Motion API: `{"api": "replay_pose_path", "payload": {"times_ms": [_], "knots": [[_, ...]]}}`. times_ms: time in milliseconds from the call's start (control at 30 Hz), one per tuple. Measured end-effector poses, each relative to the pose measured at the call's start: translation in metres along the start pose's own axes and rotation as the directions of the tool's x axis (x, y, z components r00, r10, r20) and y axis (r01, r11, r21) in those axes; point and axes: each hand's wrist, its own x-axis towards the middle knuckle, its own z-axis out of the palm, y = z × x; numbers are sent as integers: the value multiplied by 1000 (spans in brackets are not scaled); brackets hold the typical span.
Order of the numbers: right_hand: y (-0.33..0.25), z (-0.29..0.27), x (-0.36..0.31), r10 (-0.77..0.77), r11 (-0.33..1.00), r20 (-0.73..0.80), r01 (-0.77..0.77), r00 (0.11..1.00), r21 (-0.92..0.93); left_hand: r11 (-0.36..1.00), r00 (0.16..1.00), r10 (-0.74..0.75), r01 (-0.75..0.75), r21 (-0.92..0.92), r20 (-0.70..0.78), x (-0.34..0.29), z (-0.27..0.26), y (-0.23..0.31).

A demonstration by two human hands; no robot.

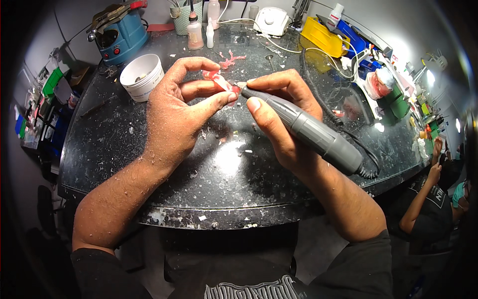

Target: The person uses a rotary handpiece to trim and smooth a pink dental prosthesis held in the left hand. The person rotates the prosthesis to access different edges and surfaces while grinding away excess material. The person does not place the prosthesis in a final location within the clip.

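Observation:
My left hand [172, 112] pinches a small curved pink denture piece [213, 75] between thumb and fingers, above the dark worktop. Its far side is partly hidden by my fingers. In my right hand [286, 112] lies a thick dark grey rotary handpiece [318, 134], gripped like a pen. The handpiece's narrow tip meets the near right side of the denture piece, though I cannot tell whether the bit touches it. Fine dust coats my left hand and forearm. Just beyond my fingers, a branched pink scrap [231, 61] rests on the worktop.
Left of my hands stands a white tub [142, 74], with a blue machine [121, 42] behind it. Bottles [195, 35] and a white control box [271, 22] line the back. Yellow bin [324, 37] and cords lie right. A person [428, 199] is at far right.

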Motion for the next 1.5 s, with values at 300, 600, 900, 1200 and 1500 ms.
{"api": "replay_pose_path", "payload": {"times_ms": [300, 600, 900, 1200, 1500], "knots": [[0, 1, 0, -20, 999, -2, 20, 1000, 34, 998, 998, -58, 58, -31, -9, 0, -1, 2], [8, 4, 0, -70, 997, -17, 70, 997, 32, 996, 996, -83, 82, -48, -15, 0, -2, 1], [3, 5, -1, -79, 997, -71, 78, 994, -17, 990, 997, -60, 53, -133, -50, 2, -4, -7], [7, 4, 2, -118, 992, -114, 122, 986, 25, 993, 995, -90, 88, -74, -29, 4, -3, -4], [20, 4, 3, -199, 980, -70, 200, 977, 1, 997, 998, -66, 66, -39, -6, 2, -5, -4]]}}
